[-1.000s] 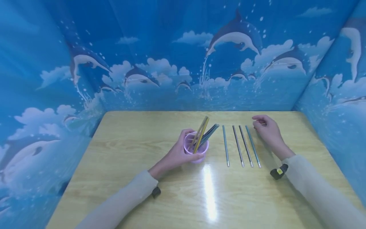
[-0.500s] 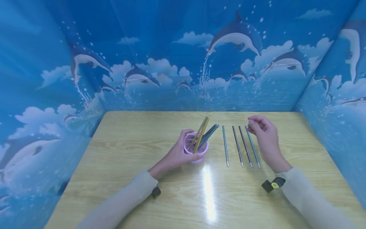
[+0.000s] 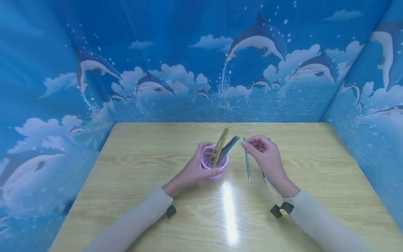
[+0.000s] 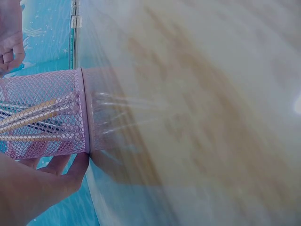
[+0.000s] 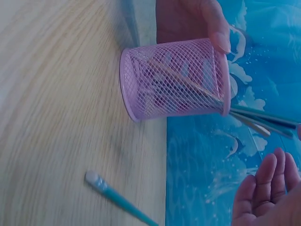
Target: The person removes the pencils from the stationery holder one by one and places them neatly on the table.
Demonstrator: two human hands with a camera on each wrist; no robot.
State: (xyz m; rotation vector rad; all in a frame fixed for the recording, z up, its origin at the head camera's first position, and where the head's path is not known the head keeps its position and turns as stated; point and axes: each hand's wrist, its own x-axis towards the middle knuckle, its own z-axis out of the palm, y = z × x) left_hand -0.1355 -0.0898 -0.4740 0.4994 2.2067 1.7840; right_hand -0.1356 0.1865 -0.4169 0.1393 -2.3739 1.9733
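Observation:
My left hand (image 3: 206,164) grips a pink mesh pencil cup (image 4: 40,113) around its side, the thumb near the rim. Inside the cup, yellow pencils (image 3: 220,147) and dark and teal pencils lean together toward the right. Over the table, my right hand (image 3: 266,154) hovers with relaxed, bent fingers and nothing visible between them. Its thumb and index fingertips are close to the far end of a teal pencil (image 3: 247,161), whose white eraser points to the near side. Other pencils lie under the right hand, mostly hidden by it; one eraser end (image 3: 264,177) shows.
A light wood table (image 3: 151,150) carries everything, with a bright light reflection in front of the cup. Blue dolphin-print sheets (image 3: 176,70) stand along its back and sides. The right sleeve (image 3: 318,217) reaches across the table's right part.
My right hand has moved left from beyond the rightmost pencil, across the row, to the leftmost teal pencil. The left hand and the cup have stayed in place.

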